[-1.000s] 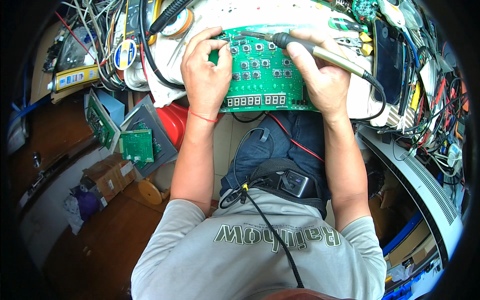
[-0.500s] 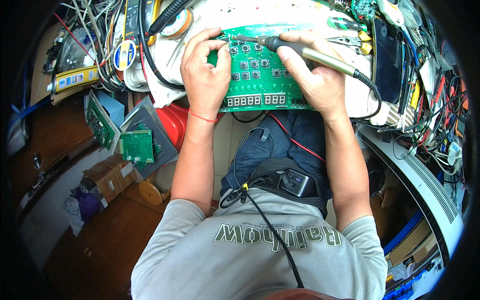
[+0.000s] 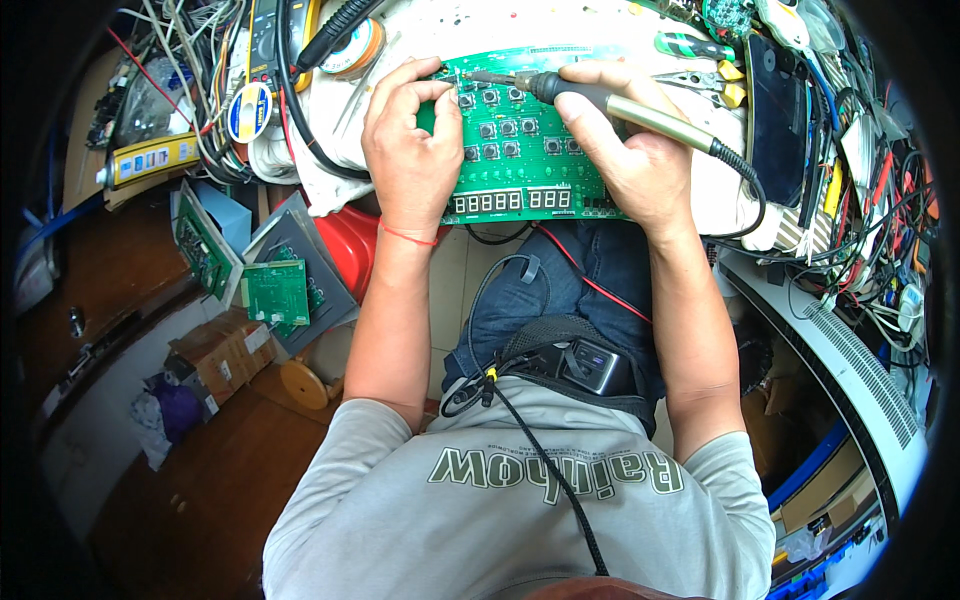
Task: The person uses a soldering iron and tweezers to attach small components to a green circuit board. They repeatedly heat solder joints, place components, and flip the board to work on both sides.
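Observation:
A green circuit board (image 3: 540, 170) lies in front of me, with rows of small push buttons and a strip of digit displays along its near edge. My left hand (image 3: 412, 130) is closed at the board's left edge, its curled fingers reaching the upper left corner. Whether those fingers also pinch something small is hidden. In my right hand (image 3: 640, 150) is a soldering iron (image 3: 655, 119) with a dark grip and a gold-green handle. Its tip (image 3: 487, 77) points left and meets or hovers just over the board's upper left part, near the left fingertips.
Left of the board are a solder spool (image 3: 355, 50), a round tin (image 3: 249, 112), a multimeter (image 3: 265, 45) and tangled cables. Pliers (image 3: 695, 82), a green-handled screwdriver (image 3: 690, 46) and a dark flat panel (image 3: 776, 120) lie to the right. More boards (image 3: 275, 292) stand lower left.
Almost nothing differs. Both hands, the soldering iron and the board keep their places, with only a slight shift of the whole view.

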`<state>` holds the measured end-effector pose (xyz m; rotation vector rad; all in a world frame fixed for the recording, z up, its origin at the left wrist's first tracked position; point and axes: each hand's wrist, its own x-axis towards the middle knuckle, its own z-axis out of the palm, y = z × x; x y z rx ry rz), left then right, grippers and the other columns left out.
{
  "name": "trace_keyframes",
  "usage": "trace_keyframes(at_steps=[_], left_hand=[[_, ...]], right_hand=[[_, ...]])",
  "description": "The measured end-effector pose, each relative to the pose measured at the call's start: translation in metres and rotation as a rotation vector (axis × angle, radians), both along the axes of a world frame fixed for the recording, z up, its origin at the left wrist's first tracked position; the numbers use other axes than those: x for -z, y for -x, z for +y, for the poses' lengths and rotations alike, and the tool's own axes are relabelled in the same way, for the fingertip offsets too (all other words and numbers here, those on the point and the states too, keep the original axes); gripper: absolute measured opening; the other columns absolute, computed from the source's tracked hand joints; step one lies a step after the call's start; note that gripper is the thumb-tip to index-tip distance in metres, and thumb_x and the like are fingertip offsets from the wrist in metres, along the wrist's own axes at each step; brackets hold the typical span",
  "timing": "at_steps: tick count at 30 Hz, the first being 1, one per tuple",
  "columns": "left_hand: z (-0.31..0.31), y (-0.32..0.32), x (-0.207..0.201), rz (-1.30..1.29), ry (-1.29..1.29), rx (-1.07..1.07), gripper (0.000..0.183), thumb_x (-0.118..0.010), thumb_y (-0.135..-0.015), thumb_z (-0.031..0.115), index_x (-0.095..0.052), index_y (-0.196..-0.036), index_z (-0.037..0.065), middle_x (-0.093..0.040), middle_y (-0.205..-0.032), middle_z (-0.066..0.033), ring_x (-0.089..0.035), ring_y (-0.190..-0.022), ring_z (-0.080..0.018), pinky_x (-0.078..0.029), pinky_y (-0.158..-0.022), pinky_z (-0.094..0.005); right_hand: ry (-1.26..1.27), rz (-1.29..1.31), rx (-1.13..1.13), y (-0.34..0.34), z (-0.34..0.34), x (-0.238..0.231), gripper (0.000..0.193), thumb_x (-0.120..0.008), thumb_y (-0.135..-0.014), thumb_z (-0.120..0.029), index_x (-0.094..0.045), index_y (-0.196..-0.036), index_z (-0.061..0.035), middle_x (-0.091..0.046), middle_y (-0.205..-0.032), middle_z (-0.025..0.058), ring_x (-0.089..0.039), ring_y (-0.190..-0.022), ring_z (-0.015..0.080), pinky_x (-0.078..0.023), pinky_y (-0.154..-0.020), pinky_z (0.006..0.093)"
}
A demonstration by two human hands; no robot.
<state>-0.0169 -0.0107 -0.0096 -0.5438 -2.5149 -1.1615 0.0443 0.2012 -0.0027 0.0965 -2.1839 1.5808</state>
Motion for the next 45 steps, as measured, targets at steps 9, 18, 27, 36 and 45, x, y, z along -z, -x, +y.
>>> trace_keyframes(at_steps=[9,18,27,36,45], left_hand=[[0.002,-0.001,0.002,0.029,-0.001,-0.018,0.009,-0.072,-0.085,-0.001,-0.071,-0.093,-0.001,-0.072,-0.117,-0.0159,-0.071,-0.107,-0.0327,-0.056,-0.094,-0.0403],[0.003,-0.001,0.004,0.046,-0.016,-0.025,0.007,-0.073,-0.085,0.001,-0.071,-0.092,0.000,-0.073,-0.117,-0.0148,-0.071,-0.108,-0.0314,-0.056,-0.092,-0.0387],[0.003,0.000,0.006,0.053,-0.044,-0.014,0.008,-0.073,-0.083,-0.001,-0.070,-0.091,0.000,-0.072,-0.115,-0.0156,-0.070,-0.107,-0.0334,-0.056,-0.095,-0.0417],[0.002,0.000,0.007,0.065,-0.040,-0.011,0.008,-0.073,-0.083,-0.002,-0.069,-0.091,0.000,-0.072,-0.115,-0.0155,-0.070,-0.109,-0.0336,-0.055,-0.095,-0.0420],[0.002,0.001,0.008,0.075,-0.031,-0.007,0.009,-0.073,-0.083,-0.001,-0.070,-0.091,0.000,-0.073,-0.115,-0.0156,-0.070,-0.107,-0.0336,-0.056,-0.094,-0.0420]], right_hand=[[-0.026,0.013,0.003,0.000,0.000,0.000,0.024,-0.079,-0.091,-0.019,-0.075,-0.112,-0.0075,-0.077,-0.098,0.0089,-0.075,-0.088,0.0215,-0.058,-0.080,0.0322],[-0.095,0.024,-0.043,0.003,-0.001,-0.003,0.024,-0.080,-0.090,-0.018,-0.075,-0.111,-0.0066,-0.077,-0.100,0.0103,-0.075,-0.090,0.0251,-0.058,-0.082,0.0344],[-0.128,-0.007,-0.094,0.004,-0.001,-0.005,0.027,-0.082,-0.089,-0.015,-0.077,-0.114,-0.0066,-0.077,-0.102,0.0084,-0.072,-0.088,0.0184,-0.057,-0.079,0.0309],[-0.149,-0.024,-0.101,0.005,-0.002,-0.007,0.027,-0.082,-0.089,-0.016,-0.077,-0.114,-0.0065,-0.076,-0.101,0.0083,-0.071,-0.086,0.0190,-0.055,-0.077,0.0311],[-0.154,-0.014,-0.089,0.007,-0.004,-0.010,0.021,-0.080,-0.087,-0.014,-0.077,-0.107,-0.0065,-0.076,-0.098,0.0070,-0.071,-0.084,0.0183,-0.056,-0.076,0.0298]])
